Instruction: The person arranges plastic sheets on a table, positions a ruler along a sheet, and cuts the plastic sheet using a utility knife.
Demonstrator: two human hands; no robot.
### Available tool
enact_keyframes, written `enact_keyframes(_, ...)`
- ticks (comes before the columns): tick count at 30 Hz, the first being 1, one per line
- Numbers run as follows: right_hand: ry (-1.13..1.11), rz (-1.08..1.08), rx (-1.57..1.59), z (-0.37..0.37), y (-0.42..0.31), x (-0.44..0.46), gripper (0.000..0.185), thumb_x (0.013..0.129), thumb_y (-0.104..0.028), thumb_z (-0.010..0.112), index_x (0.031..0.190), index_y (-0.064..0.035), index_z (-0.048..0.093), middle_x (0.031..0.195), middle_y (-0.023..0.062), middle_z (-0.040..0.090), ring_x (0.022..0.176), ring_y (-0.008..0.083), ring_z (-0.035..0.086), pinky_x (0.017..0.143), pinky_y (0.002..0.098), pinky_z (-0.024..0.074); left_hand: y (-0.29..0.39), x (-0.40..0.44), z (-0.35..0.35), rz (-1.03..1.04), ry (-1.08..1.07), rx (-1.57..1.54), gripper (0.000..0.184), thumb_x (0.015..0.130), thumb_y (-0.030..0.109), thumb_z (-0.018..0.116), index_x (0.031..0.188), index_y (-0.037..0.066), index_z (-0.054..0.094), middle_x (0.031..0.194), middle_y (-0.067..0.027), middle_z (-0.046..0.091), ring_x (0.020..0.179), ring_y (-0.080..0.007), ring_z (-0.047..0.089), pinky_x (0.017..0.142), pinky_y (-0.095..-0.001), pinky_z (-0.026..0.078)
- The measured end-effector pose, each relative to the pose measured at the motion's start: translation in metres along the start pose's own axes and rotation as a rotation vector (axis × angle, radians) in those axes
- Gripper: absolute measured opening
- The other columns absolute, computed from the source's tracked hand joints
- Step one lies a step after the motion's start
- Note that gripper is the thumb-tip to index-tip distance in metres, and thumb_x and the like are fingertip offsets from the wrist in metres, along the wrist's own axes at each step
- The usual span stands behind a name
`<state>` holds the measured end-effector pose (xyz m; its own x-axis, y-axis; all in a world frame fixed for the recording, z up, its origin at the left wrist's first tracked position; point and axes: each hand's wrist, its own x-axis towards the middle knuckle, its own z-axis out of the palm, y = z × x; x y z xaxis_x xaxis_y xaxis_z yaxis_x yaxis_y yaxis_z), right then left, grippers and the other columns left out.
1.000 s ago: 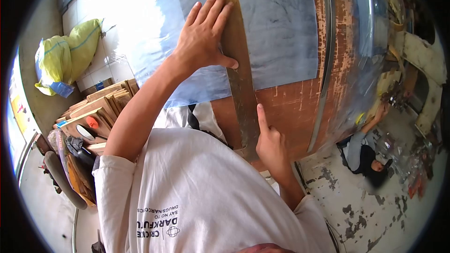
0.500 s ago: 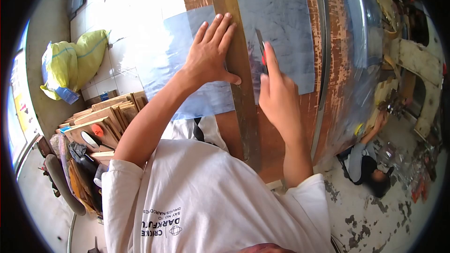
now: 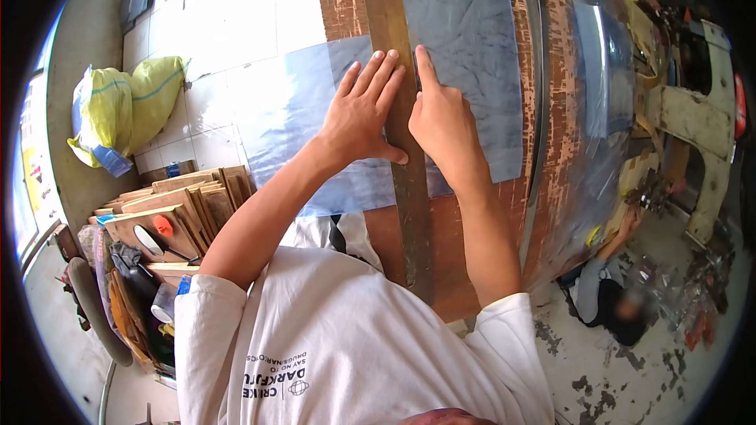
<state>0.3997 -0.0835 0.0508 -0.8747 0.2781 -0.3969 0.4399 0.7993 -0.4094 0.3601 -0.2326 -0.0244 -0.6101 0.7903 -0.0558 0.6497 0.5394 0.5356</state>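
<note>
My left hand [image 3: 365, 106] lies flat with fingers spread, pressing on a long straight bar [image 3: 409, 220] that crosses a clear bluish plastic sheet [image 3: 465, 39]. The sheet shows on both sides of the bar and hangs past the table's left edge. Against the bar's right edge is my right hand [image 3: 445, 122], closed, with its index finger stretched forward along that edge. The utility knife in this hand is now almost wholly hidden by the fingers; its blade cannot be made out.
The brown worn tabletop [image 3: 465, 267] carries a dark metal strip [image 3: 539, 110] and folded plastic [image 3: 602, 71] to the right. A pale machine frame [image 3: 677, 114] stands beyond. A co-worker [image 3: 610, 299] is low at right. Boards [image 3: 173, 208] and a yellow-green sack [image 3: 130, 106] are at left.
My right hand has moved left, bringing the knife from above the sheet to the bar's edge. My left hand stays on the bar. The view has shifted slightly.
</note>
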Motion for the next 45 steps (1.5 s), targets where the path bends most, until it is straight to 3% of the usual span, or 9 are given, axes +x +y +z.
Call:
enact_keyframes(2,-0.007,0.0,0.001,0.001,-0.001,0.002,0.065,0.093,-0.005,0.054,0.154,-0.0109,0.035,0.08,0.029,0.067,0.078,0.0484,0.067,0.069,0.056,0.0527,0.001,0.0,-0.001,-0.018,-0.033,0.066,0.138,0.05,0.069,0.086,0.155,0.002,0.028,0.165,-0.0153,0.022,0.154,-0.03,0.017,0.125,-0.0487,0.017)
enact_keyframes(8,0.017,-0.007,-0.008,0.005,-0.003,0.008,0.069,0.089,-0.002,0.052,0.154,-0.0119,0.035,0.073,0.0291,0.065,0.072,0.0485,0.067,0.067,0.0562,0.0523,-0.001,0.0,0.001,-0.009,-0.01,0.036,0.137,0.049,0.067,0.087,0.155,0.002,0.029,0.165,-0.0147,0.023,0.154,-0.0303,0.018,0.125,-0.049,0.018)
enact_keyframes(11,-0.045,0.02,-0.073,0.005,-0.004,0.009,0.07,0.087,-0.006,0.054,0.154,-0.0103,0.034,0.083,0.0302,0.069,0.082,0.0466,0.071,0.072,0.054,0.057,-0.001,0.001,0.002,-0.011,-0.008,0.04,0.137,0.048,0.066,0.088,0.155,0.003,0.029,0.164,-0.0143,0.024,0.154,-0.0306,0.018,0.124,-0.0493,0.018)
enact_keyframes(13,0.055,-0.036,-0.037,0.011,0.002,0.008,0.074,0.084,0.0,0.053,0.155,-0.0137,0.036,0.071,0.0291,0.064,0.069,0.0488,0.066,0.064,0.0572,0.0516,-0.001,0.001,0.002,-0.015,-0.009,0.043,0.137,0.048,0.066,0.088,0.155,0.003,0.03,0.164,-0.0144,0.024,0.154,-0.0307,0.019,0.124,-0.0494,0.018)
enact_keyframes(17,0.053,-0.034,-0.022,0.008,0.002,-0.003,0.075,0.085,0.0,0.053,0.155,-0.0151,0.035,0.071,0.0289,0.064,0.068,0.0487,0.065,0.063,0.0572,0.0508,-0.002,0.001,0.005,-0.001,0.023,-0.009,0.136,0.048,0.06,0.09,0.155,0.003,0.03,0.164,-0.0176,0.024,0.154,-0.0348,0.019,0.123,-0.0532,0.018)
enact_keyframes(19,-0.07,0.018,-0.062,0.006,0.003,-0.022,0.078,0.083,-0.002,0.06,0.155,-0.0121,0.032,0.077,0.0277,0.068,0.076,0.0461,0.07,0.068,0.0557,0.0554,-0.002,0.002,0.003,-0.013,0.009,0.026,0.136,0.048,0.063,0.089,0.155,0.003,0.03,0.164,-0.0163,0.024,0.154,-0.0331,0.019,0.124,-0.0516,0.018)
enact_keyframes(22,-0.099,0.047,-0.029,0.012,0.012,-0.055,0.081,0.081,0.002,0.061,0.155,-0.0122,0.032,0.074,0.0264,0.067,0.072,0.0453,0.069,0.065,0.0563,0.0541,0.001,0.002,0.002,-0.016,0.007,0.039,0.135,0.048,0.064,0.088,0.155,0.002,0.031,0.164,-0.0154,0.025,0.154,-0.0317,0.019,0.124,-0.0502,0.018)
enact_keyframes(27,-0.12,0.069,-0.023,0.03,0.031,-0.12,0.082,0.08,0.007,0.057,0.156,-0.0113,0.031,0.063,0.022,0.059,0.058,0.0426,0.064,0.056,0.0526,0.0502,-0.001,0.002,0.008,0.002,0.059,0.032,0.135,0.047,0.06,0.09,0.154,0.002,0.032,0.164,-0.0171,0.026,0.153,-0.0333,0.02,0.124,-0.0516,0.019)
enact_keyframes(45,-0.174,0.172,0.085,0.057,0.069,-0.235,0.085,0.079,0.009,0.055,0.158,-0.0102,0.031,0.065,0.0212,0.058,0.057,0.0386,0.062,0.055,0.0492,0.0486,0.0,0.002,0.009,0.009,0.047,0.071,0.138,0.046,0.061,0.091,0.155,0.001,0.03,0.163,-0.0194,0.025,0.153,-0.0362,0.02,0.123,-0.0529,0.019)
